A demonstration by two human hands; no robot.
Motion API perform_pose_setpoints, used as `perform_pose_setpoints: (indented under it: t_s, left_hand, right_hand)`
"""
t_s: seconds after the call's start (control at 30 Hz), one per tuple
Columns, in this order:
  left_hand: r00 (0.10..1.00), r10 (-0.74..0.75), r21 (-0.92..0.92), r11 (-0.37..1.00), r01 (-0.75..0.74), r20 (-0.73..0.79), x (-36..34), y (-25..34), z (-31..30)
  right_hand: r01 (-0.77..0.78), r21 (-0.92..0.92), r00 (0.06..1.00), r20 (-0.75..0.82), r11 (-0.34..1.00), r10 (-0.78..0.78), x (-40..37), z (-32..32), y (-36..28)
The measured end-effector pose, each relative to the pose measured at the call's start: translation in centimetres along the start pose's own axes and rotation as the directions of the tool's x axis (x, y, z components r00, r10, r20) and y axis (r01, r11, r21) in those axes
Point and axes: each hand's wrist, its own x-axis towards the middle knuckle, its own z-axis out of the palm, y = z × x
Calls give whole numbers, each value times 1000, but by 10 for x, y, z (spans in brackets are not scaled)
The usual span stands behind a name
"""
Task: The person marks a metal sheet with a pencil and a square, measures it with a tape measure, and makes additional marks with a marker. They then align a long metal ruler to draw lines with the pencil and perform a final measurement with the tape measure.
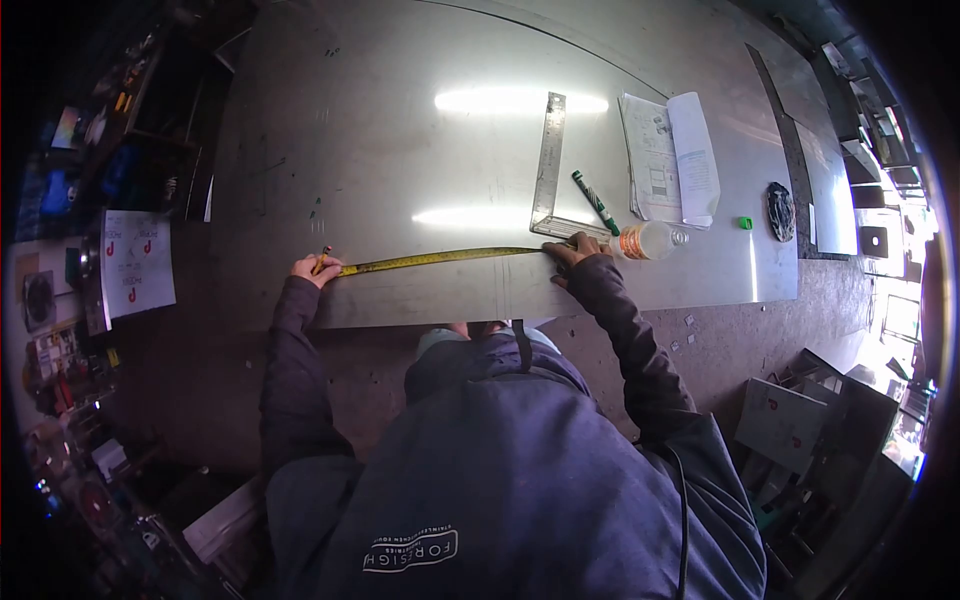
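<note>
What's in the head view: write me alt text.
A person's left hand grips a yellow tape measure stretched to the right hand across a metal sheet. Nearby lie a metal square, green marker, plastic bottle and papers.

The person wears a loose, dark navy top (520, 480) with soft creases across the front and a small pale print (411, 551) low on it, where large letters reading "FORESIGH" sit in a rounded outline beside finer lettering, upside down in this view. Its wide navy sleeves (312, 505) give way to long, narrower undersleeves (293, 385) in a dark purplish tone, wrinkled along the forearms and reaching the wrists. A thin black cord (683, 520) runs down the right side, a short black strap (522, 345) lies near the middle, and pale teal cloth (438, 343) shows beyond the top's edge.
</note>
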Motion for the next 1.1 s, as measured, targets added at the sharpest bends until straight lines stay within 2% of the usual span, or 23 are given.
perform_pose_setpoints:
  t_s: [0.2,0.3,0.37,0.4,0.53,0.6,0.63,0.73,0.77,0.8,0.83,0.9,0.97,1.0,1.03,1.1]
  left_hand:
    - [1000,26,-18,999,-26,-9,2,-6,4]
    - [990,139,-13,990,-139,-12,4,-12,4]
    - [996,81,-87,993,-78,40,3,-3,1]
    - [997,47,-59,997,-44,56,4,-4,1]
    - [999,-18,-135,991,23,34,0,2,0]
    - [983,-166,-134,975,176,81,-1,13,-2]
    - [984,-160,-141,975,170,81,-2,12,-2]
    - [1000,5,-172,985,-7,-14,-1,17,1]
    - [998,62,-186,980,-65,-20,1,38,-1]
    - [993,108,-197,974,-114,-38,6,57,3]
    - [987,150,-210,965,-158,-51,8,79,9]
    - [992,117,-117,987,-112,36,8,130,21]
    - [994,102,-295,949,-110,-44,8,166,35]
    - [988,127,-406,901,-150,-84,10,171,42]
    - [986,153,-413,895,-170,-74,12,171,46]
    - [999,-31,-649,759,48,38,16,160,47]
  right_hand:
    - [29,10,999,-41,1000,-29,-3,6,5]
    - [64,96,992,-113,993,-53,-4,16,10]
    - [84,101,986,-152,991,-68,-4,17,7]
    - [30,154,996,-82,988,-17,-4,15,6]
    - [16,78,997,-80,997,-9,-3,8,-4]
    - [5,52,999,-41,999,-3,-3,5,-3]
    - [2,44,999,-44,999,0,-2,4,-3]
    - [51,169,999,-8,984,-51,1,6,-5]
    - [27,141,999,26,990,-31,4,1,-17]
    - [95,183,995,-34,979,-90,5,3,-23]
    - [108,175,994,-17,979,-107,6,-10,-37]
    - [44,109,997,53,993,-50,15,-17,-54]
    - [17,88,1000,-18,996,-15,21,-18,-58]
    - [-37,59,999,-4,998,37,24,-23,-58]
    - [-85,35,996,10,996,85,25,-27,-56]
    - [-101,52,993,-52,994,104,20,-34,-43]
